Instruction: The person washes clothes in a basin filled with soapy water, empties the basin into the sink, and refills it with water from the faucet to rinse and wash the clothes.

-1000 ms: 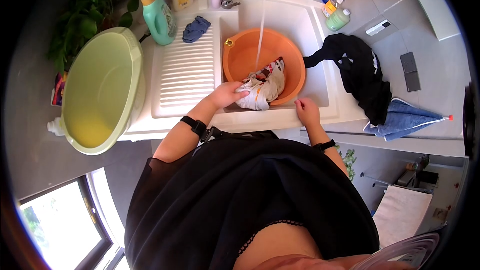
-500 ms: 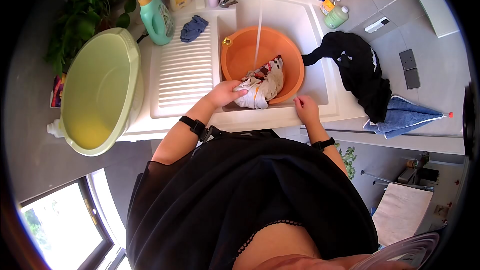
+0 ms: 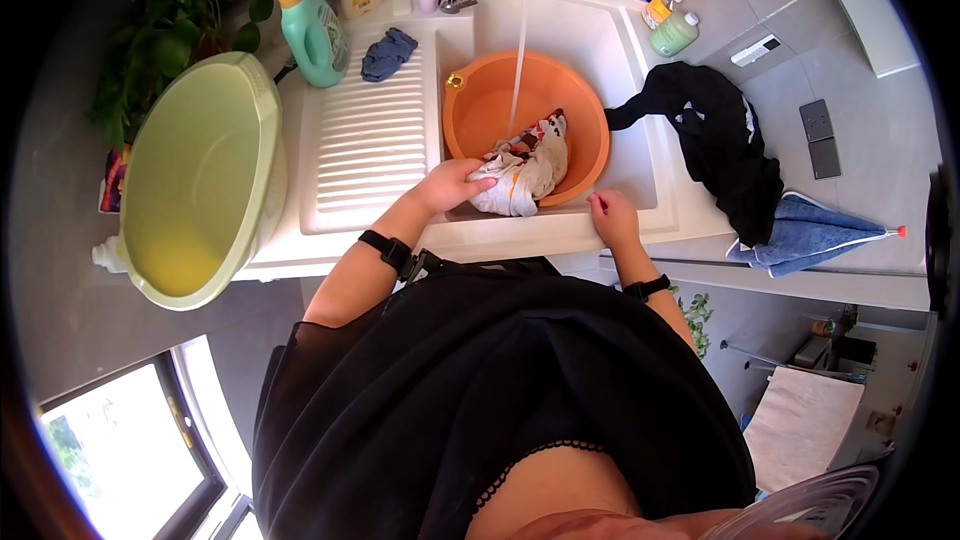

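An orange basin [image 3: 580,100] stands in the white sink [image 3: 630,155], under a stream of water [image 3: 521,50] from the tap. A pale cloth with dark red patches [image 3: 530,175] lies in the basin and hangs over its near rim. My left hand [image 3: 455,187] grips the left end of this cloth, thumb on top. My right hand [image 3: 614,218] rests at the sink's front edge, just right of the basin, with its fingers curled; whether anything is in them is hidden.
A green tub [image 3: 200,180] stands at the left, beside the ribbed drainboard [image 3: 370,155]. A blue cloth [image 3: 388,55] and a detergent bottle [image 3: 313,35] are behind it. Black clothing [image 3: 715,150] and a denim cloth [image 3: 805,235] lie on the right counter.
The view has shifted slightly. Both hands and the pale cloth keep almost the same places, and the water is still running.
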`<action>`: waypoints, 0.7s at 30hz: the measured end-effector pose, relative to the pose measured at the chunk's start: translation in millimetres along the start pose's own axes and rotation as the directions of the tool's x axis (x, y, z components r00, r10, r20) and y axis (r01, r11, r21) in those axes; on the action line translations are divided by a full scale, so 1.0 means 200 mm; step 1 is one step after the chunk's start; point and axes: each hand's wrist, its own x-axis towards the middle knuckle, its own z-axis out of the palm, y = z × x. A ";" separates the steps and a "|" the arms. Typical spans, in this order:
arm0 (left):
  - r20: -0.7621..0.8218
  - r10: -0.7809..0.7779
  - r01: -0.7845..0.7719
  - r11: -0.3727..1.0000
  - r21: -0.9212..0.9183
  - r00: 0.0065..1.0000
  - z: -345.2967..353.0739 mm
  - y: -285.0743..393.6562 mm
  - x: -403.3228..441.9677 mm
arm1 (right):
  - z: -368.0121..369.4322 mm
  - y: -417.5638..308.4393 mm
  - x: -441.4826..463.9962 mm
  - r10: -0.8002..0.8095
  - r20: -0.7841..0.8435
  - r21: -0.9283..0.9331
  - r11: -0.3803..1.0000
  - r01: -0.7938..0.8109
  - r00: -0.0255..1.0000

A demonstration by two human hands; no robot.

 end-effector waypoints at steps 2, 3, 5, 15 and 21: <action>0.000 -0.004 0.004 1.000 -0.009 1.000 0.00 0.00 0.00 | 0.00 0.00 0.00 0.002 0.003 -0.002 1.000 -0.002 1.000; 0.000 -0.002 0.002 1.000 -0.012 1.000 0.00 -0.01 0.00 | 0.00 -0.01 0.00 0.002 0.004 -0.003 1.000 -0.002 1.000; 0.000 0.004 -0.003 1.000 -0.018 1.000 0.01 -0.02 0.01 | -0.01 -0.01 0.00 0.001 0.006 -0.004 1.000 -0.001 1.000; -0.001 -0.008 0.008 1.000 0.015 1.000 0.00 0.00 0.00 | -0.01 0.00 0.00 0.011 0.013 0.025 1.000 -0.012 1.000; 0.013 -0.004 0.007 0.966 -0.258 1.000 0.02 0.01 0.00 | -0.02 0.00 0.07 0.257 0.238 0.231 0.921 -0.312 0.936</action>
